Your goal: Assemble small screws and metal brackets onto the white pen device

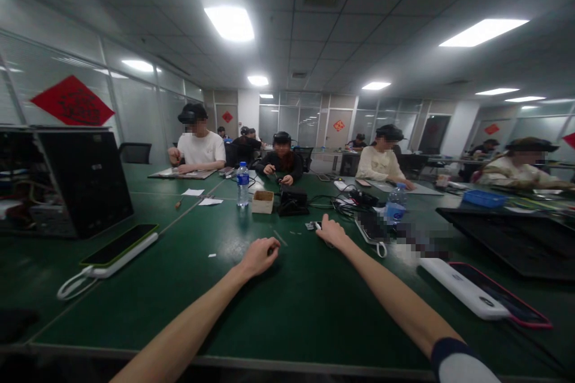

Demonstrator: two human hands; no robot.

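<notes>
My left hand (260, 256) rests on the green table with its fingers curled in; whatever they may hold is hidden. A thin, clear strip (281, 238) lies just beyond its fingertips. Farther forward, my right hand (332, 232) reaches to a small white and dark item (318, 225), its fingers closed at it; I cannot make out its kind. Beside those fingers is a small silvery piece (309, 226). Tiny pale bits (295, 233) lie between the two hands, and a small white scrap (212, 255) is left of my left hand.
Ahead stand a small open box (263, 202), a black device (293, 200) and a water bottle (242, 184). Cables, another bottle (396, 203), a white power bank (462, 287) and a black tray (512, 239) occupy the right. A computer case (85, 179) stands left. Several people sit around.
</notes>
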